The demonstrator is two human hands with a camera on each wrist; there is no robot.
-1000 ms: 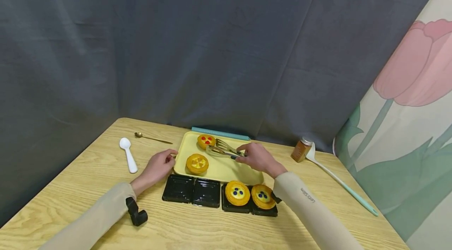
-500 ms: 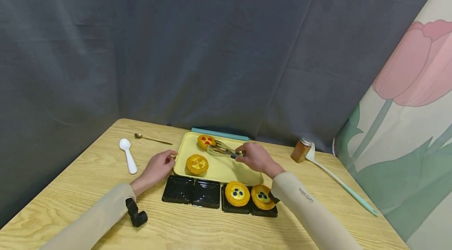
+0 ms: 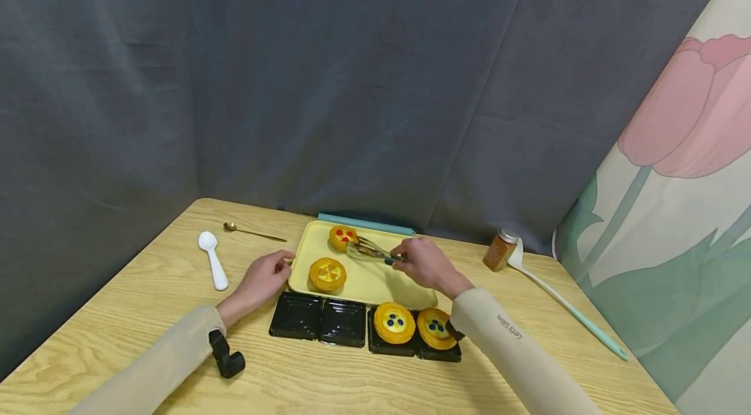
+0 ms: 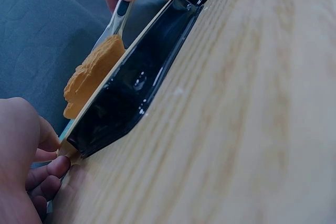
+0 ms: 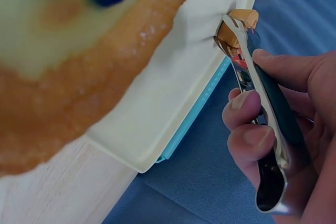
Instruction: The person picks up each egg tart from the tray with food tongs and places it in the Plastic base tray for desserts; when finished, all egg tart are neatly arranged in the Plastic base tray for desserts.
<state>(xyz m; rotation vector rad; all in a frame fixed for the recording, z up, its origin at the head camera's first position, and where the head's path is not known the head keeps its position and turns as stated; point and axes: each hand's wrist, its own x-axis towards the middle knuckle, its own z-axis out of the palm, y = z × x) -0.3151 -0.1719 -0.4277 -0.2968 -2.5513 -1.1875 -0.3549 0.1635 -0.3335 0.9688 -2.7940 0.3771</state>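
My right hand (image 3: 429, 264) grips metal serving tongs (image 3: 371, 251) over the yellow tray (image 3: 390, 281). In the right wrist view, the tips of the tongs (image 5: 273, 103) reach the red-topped egg tart (image 3: 343, 238) near the tray's back left; how firmly they hold it cannot be told. A tart with yellow pieces on top (image 3: 327, 273) sits nearer the tray's front left. My left hand (image 3: 261, 281) pinches the tray's left edge, its thumb and fingers (image 4: 55, 169) meeting at the corner in the left wrist view.
Two black plastic trays (image 3: 296, 316) stand along the yellow tray's front; two blueberry tarts (image 3: 394, 322) fill the right one. A white spoon (image 3: 214, 260) and a thin gold spoon (image 3: 255, 231) lie left. A spice jar (image 3: 500, 249) and long-handled ladle (image 3: 566, 303) lie right. A teal strip (image 3: 366, 224) lies behind.
The arms of the tongs have drawn closer together beside the red-topped tart. My right hand has shifted slightly, while my left hand stays at the tray's edge.
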